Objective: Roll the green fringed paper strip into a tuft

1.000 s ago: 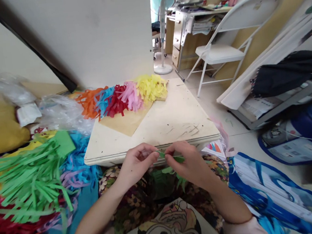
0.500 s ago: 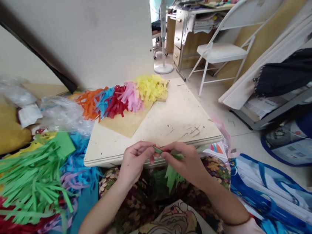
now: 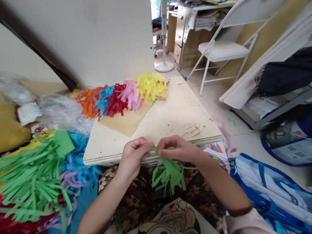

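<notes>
My left hand (image 3: 134,156) and my right hand (image 3: 176,150) meet over the near edge of a low pale wooden table (image 3: 173,119). Both pinch the top of a green fringed paper strip (image 3: 168,173), whose cut strands hang down over my lap. On the table's far side lies a brown card (image 3: 123,122) covered with rows of orange, blue, red, pink and yellow paper fringe (image 3: 123,96).
A heap of green paper fringe (image 3: 28,178) with blue, red and orange strips lies on the floor at left. Clear plastic bags (image 3: 57,112) sit behind it. A white folding chair (image 3: 227,48), a fan stand (image 3: 164,66) and a cluttered desk stand beyond the table. Blue bags (image 3: 295,147) lie at right.
Both hands have risen slightly toward the table edge. The green fringe, earlier bunched under my right hand, now hangs open and spread below the fingers.
</notes>
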The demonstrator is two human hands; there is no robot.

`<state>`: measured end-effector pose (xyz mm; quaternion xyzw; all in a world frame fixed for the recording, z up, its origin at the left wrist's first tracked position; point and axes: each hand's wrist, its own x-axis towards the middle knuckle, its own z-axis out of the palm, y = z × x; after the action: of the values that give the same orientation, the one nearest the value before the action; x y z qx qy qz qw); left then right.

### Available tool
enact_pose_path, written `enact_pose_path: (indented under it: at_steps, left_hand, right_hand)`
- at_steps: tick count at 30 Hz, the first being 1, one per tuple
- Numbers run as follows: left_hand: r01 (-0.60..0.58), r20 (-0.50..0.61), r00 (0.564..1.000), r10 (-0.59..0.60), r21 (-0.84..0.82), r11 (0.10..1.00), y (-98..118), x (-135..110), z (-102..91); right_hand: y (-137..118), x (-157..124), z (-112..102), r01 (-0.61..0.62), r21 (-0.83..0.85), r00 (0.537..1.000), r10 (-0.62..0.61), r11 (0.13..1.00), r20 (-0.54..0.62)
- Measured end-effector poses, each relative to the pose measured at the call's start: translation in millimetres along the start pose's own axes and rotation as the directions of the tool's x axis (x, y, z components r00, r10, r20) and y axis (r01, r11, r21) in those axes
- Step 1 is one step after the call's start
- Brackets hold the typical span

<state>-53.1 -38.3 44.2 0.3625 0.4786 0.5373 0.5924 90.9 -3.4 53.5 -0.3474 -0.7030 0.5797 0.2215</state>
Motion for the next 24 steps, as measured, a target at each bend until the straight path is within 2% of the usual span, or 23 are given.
enact_pose_path:
  at_steps: [6, 13, 17, 24]
  left_hand:
    - [-0.077, -0.034, 0.996, 0.081, 0.110, 0.991, -2.8, 2.9, -2.4]
    - [-0.106, -0.046, 0.992, 0.117, 0.192, 0.976, -4.8, 2.5, -5.0]
    - [-0.129, -0.056, 0.988, 0.142, 0.183, 0.975, -6.1, 2.2, -8.4]
    - [-0.080, -0.016, 0.997, 0.082, 0.068, 0.994, -9.4, 8.6, -14.1]
  right_hand:
    - [11.5, 3.7, 5.2, -0.061, 0.104, 0.997, 0.057, 0.993, 0.043]
    - [15.5, 4.3, 12.2, -0.029, 0.023, 1.000, 0.029, 0.999, 0.006]
    - [15.2, 4.0, 15.2, 0.002, -0.037, 1.000, -0.002, 0.999, -0.004]
    - [12.4, 4.8, 13.7, -0.031, -0.081, 0.999, 0.033, 0.996, 0.015]
